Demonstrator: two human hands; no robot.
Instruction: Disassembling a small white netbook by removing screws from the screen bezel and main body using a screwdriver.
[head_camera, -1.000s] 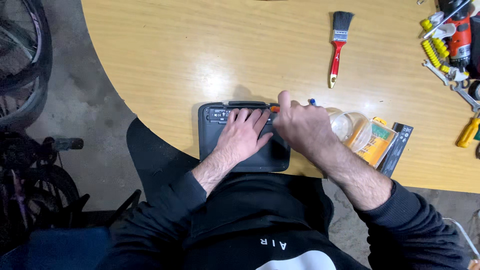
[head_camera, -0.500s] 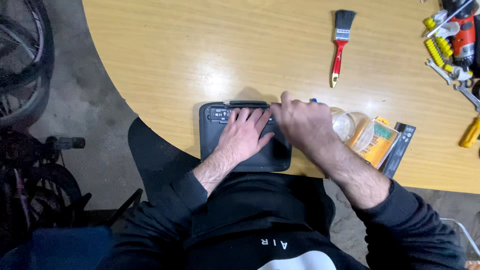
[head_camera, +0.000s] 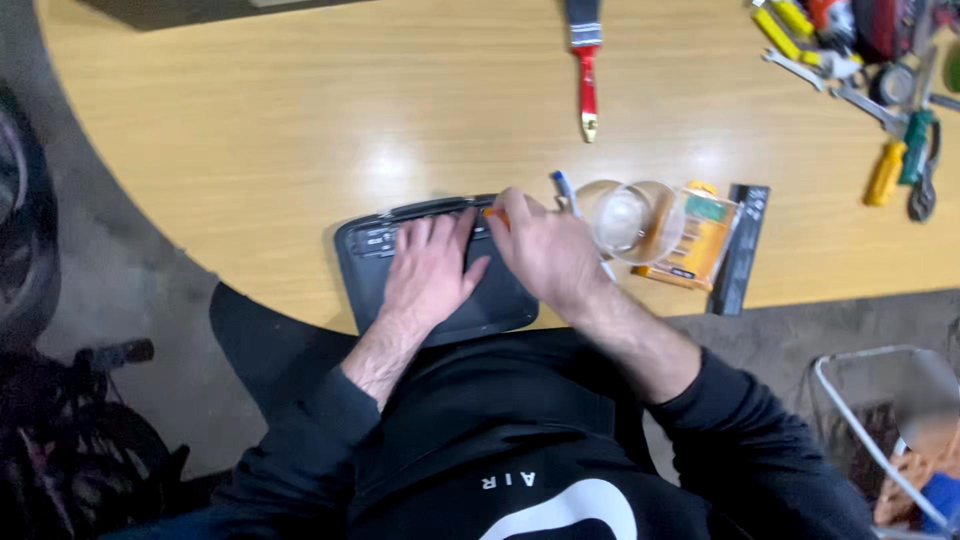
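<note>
A: What's nearest?

B: A dark flat device (head_camera: 440, 275) at the near edge of the surface (head_camera: 250, 130), partly overhanging toward the lap. The left hand (head_camera: 428, 275) lies flat on it, fingers spread and gripping nothing, just pressing down.

A: And the right hand (head_camera: 545, 250)?

B: Its fingers are closed round a thin tool with an orange tip (head_camera: 494, 213), set against the device's top edge.

A: Risk?

B: I'd judge the tool could slip and scratch the casing or jab the left fingers, since they lie just beside the tip. With the overhang, a hard push could tip the device off.

A: Beyond that?

B: A clear cup (head_camera: 630, 220) on its side just beside the right hand; an elbow swing could roll it. Next to it an orange packet (head_camera: 700, 240) and a black strip (head_camera: 742, 250). Farther off, a red-handled brush (head_camera: 587, 70), and hand tools (head_camera: 880, 90) at the far right.
</note>
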